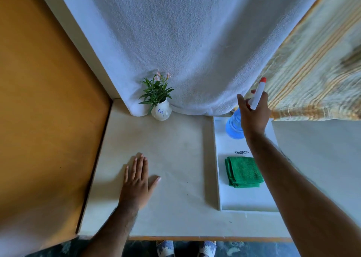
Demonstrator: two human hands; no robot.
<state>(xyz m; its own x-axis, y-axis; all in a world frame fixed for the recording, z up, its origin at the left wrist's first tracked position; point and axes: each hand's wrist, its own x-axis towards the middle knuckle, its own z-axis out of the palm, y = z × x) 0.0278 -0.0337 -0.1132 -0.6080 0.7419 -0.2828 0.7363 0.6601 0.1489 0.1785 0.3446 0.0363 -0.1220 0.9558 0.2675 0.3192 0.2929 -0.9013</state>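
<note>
My right hand (pixel 254 114) grips the neck of a blue spray bottle (pixel 233 125) with a white head and red nozzle, at the far end of a white tray (pixel 248 200). The bottle's base is over the tray; whether it touches the tray I cannot tell. A folded green cloth (pixel 243 171) lies on the tray nearer to me. My left hand (pixel 137 180) rests flat on the pale tabletop (pixel 175 159), fingers straight, holding nothing.
A small white vase (pixel 161 112) with a green plant stands at the back of the table against a hanging white towel (pixel 175 41). An orange-brown panel (pixel 43 100) borders the left side. A striped curtain (pixel 316 71) hangs at the right. The table's front edge is near my feet.
</note>
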